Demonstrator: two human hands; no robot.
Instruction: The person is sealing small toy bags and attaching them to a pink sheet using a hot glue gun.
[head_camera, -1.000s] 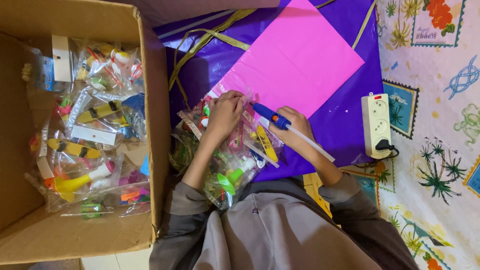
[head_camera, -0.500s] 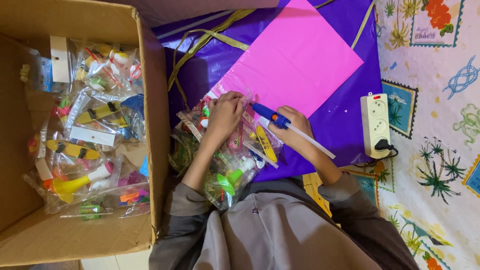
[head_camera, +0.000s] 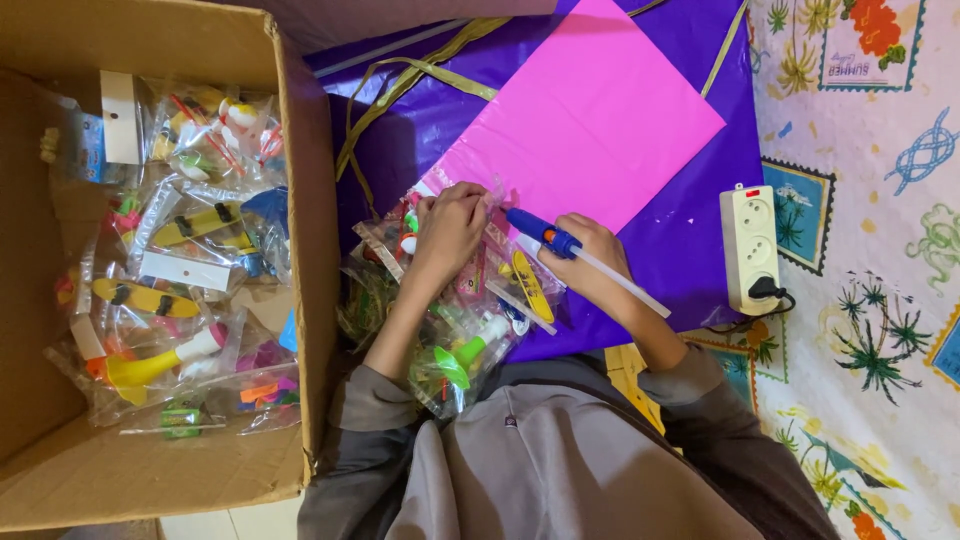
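**Two hands busy with a glue gun and little toy bags**

The left hand (head_camera: 452, 222) is curled with its fingers bent down, pressing on the top of a clear toy bag (head_camera: 470, 270) that lies at the edge of a pink sheet (head_camera: 590, 120). The fingertips pinch the bag's top edge, right where it meets the pink sheet.

The right hand (head_camera: 592, 262) is closed around a blue glue gun (head_camera: 545, 236). The tip of the gun points at the left hand and sits just beside it. A long white glue stick (head_camera: 625, 285) sticks out of the back of the gun, over the wrist.

Under both hands lies a small heap of clear bags with bright toys inside. One has a yellow toy skateboard (head_camera: 528, 285), and one has a green and white toy (head_camera: 468, 355). The heap is close to the person's grey sweater (head_camera: 560, 470).

The pink sheet lies on a big purple sheet (head_camera: 690, 230), with an olive green ribbon (head_camera: 400, 85) across the purple.

To the left is an open cardboard box (head_camera: 300, 260) full of more toy bags, with yellow skateboards (head_camera: 195, 225) and a yellow toy horn (head_camera: 150, 365). To the right, a white power strip (head_camera: 750, 245) sits on a cloth with flowers and palm trees (head_camera: 880, 300), with a black plug in it.
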